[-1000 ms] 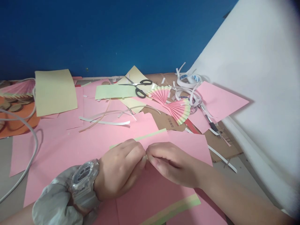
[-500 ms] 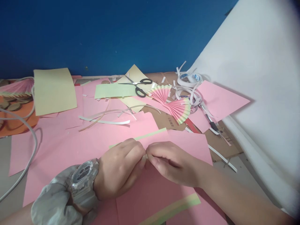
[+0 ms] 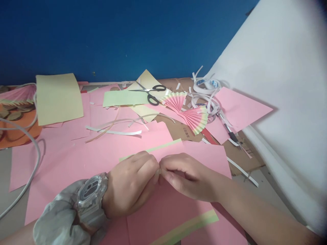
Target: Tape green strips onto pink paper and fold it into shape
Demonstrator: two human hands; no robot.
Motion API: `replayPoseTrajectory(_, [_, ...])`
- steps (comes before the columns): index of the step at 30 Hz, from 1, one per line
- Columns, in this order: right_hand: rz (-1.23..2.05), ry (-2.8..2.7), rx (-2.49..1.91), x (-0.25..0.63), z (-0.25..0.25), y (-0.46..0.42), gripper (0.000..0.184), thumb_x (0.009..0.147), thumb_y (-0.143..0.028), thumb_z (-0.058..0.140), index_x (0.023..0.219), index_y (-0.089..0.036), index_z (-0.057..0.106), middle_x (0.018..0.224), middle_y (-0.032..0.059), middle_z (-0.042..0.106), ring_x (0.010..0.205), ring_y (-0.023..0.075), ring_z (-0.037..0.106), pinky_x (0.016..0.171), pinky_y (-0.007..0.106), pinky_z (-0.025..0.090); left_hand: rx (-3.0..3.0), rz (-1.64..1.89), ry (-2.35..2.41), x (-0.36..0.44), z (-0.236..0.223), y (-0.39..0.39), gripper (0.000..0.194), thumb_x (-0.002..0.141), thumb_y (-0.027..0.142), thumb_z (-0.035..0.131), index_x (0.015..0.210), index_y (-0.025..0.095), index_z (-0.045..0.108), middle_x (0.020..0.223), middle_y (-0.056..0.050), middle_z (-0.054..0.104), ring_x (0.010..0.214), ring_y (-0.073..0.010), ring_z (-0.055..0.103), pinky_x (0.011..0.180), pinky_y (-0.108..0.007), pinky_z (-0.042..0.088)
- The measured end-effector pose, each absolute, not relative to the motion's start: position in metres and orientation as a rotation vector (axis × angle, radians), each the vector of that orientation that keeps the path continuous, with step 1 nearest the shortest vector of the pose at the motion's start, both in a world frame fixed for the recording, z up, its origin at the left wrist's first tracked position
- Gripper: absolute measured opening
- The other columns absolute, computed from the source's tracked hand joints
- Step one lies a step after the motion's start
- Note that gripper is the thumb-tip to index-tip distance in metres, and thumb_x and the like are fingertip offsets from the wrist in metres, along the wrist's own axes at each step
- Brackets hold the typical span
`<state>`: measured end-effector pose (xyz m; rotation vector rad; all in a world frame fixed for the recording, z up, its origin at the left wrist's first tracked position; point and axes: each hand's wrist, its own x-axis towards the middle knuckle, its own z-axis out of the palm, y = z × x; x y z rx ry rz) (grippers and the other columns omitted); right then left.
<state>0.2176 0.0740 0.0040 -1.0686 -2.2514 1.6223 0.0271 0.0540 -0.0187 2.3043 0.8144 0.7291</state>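
Observation:
My left hand (image 3: 134,185) and my right hand (image 3: 190,177) meet at the fingertips in the middle of the head view. Both are closed in a pinch, and a tiny pale bit shows between them, too small to name. Under them lies a pink sheet of paper (image 3: 155,217) with a yellow and green strip (image 3: 190,226) along its near edge. Another green strip (image 3: 166,145) shows along its far edge, partly covered by my left hand. A clear watch (image 3: 91,190) and a grey scrunchie (image 3: 61,217) sit on my left wrist.
Beyond the hands are black-handled scissors (image 3: 153,93), a pleated pink paper fan (image 3: 187,114), and tape rolls (image 3: 206,85) with curled strips. A pen (image 3: 227,127) lies at right. Yellow paper (image 3: 60,98), coins (image 3: 15,115) and a white cable (image 3: 37,163) are at left.
Very little differs. My fingertips have closed slightly tighter together, so less of the small pale bit shows between them.

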Motion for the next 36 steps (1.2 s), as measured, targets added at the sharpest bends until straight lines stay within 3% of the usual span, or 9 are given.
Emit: replayPoseTrajectory(36, [1.564, -2.243, -1.062, 0.2170, 0.0027, 0.0731, 0.022, 0.080, -0.011, 0.039, 0.061, -0.020, 0.032, 0.055, -0.0066, 0.034, 0.052, 0.0080, 0.033, 0.047, 0.020, 0.028, 2.323, 0.724, 0.866, 0.0288, -0.0166, 0.0535, 0.016, 0.087, 0.008, 0.033, 0.077, 0.020, 0.036, 0.072, -0.001, 0.046, 0.066, -0.0147, 0.039, 0.060, -0.028, 0.035])
